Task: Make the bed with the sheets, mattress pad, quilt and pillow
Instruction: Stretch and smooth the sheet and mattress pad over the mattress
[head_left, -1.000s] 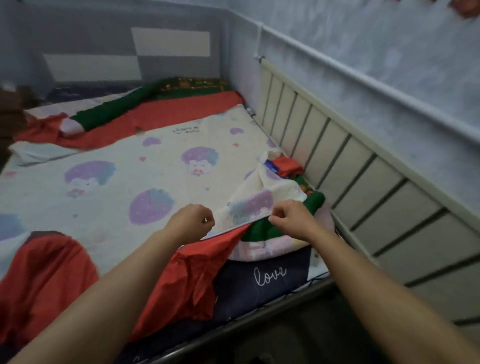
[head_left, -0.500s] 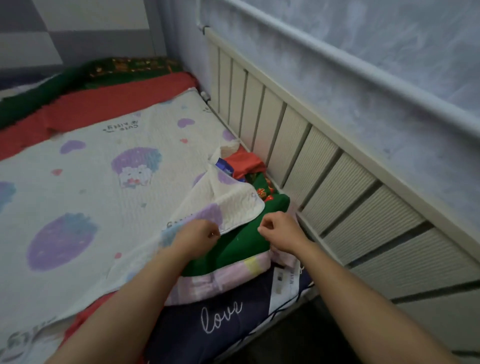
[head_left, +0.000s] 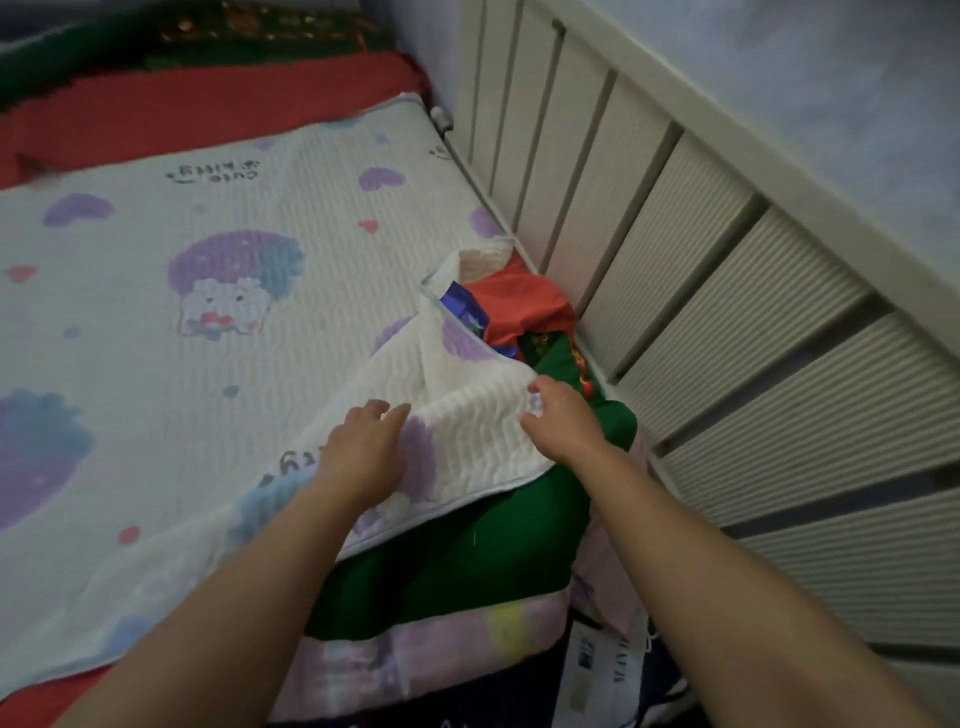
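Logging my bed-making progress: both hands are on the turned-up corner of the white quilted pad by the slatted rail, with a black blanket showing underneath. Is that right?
Not quite. The head view shows a green blanket under that corner, not black. The rest holds: left hand rests on the mattress pad, right hand grips its edge by the slatted rail.

Fists gone, and both hands are on the turned-back corner!
The left hand (head_left: 363, 452) has opened out of its fist and lies flat, fingers spread, on the mattress pad (head_left: 208, 364) just left of the grip. The right hand (head_left: 561, 421), balled up a moment ago, now pinches the pad's folded edge. Below that grip the flap has spread wider over the green quilt (head_left: 467, 561).
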